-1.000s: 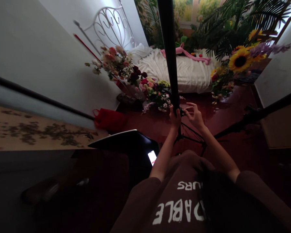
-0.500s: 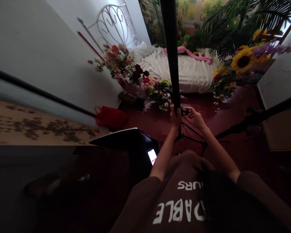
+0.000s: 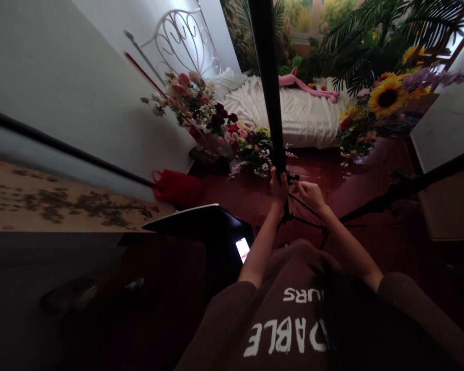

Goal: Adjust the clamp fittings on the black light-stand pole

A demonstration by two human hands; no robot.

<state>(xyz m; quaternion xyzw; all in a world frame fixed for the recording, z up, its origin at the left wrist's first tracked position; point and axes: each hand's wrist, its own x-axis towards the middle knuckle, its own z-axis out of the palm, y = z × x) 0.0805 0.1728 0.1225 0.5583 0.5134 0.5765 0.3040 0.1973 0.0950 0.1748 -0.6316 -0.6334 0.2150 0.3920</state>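
A black light stand [image 3: 269, 77] rises in front of me, its pole leaning slightly to the left towards the top. My left hand [image 3: 279, 188] is wrapped around the pole, just at a clamp collar. From the right side of that collar juts a small black knob [image 3: 294, 178]. My right hand [image 3: 311, 195] has its fingers bent together at the lower edge of this knob; the fingertips are too small and dark to show the exact grip. Below my hands, the stand's thin legs [image 3: 309, 222] spread over the dark red floor.
A lit phone [image 3: 243, 249] lies on a dark surface at my left, near a red bag [image 3: 178, 186]. Bunches of flowers [image 3: 251, 141] and sunflowers [image 3: 386, 96] flank a white-draped bed [image 3: 305, 121]. Another black pole [image 3: 421, 184] slants in from the right.
My right hand has dropped a little and its fingers have drawn closer together by the knob. The pole's upper part has shifted slightly left. My left hand stays around the pole.
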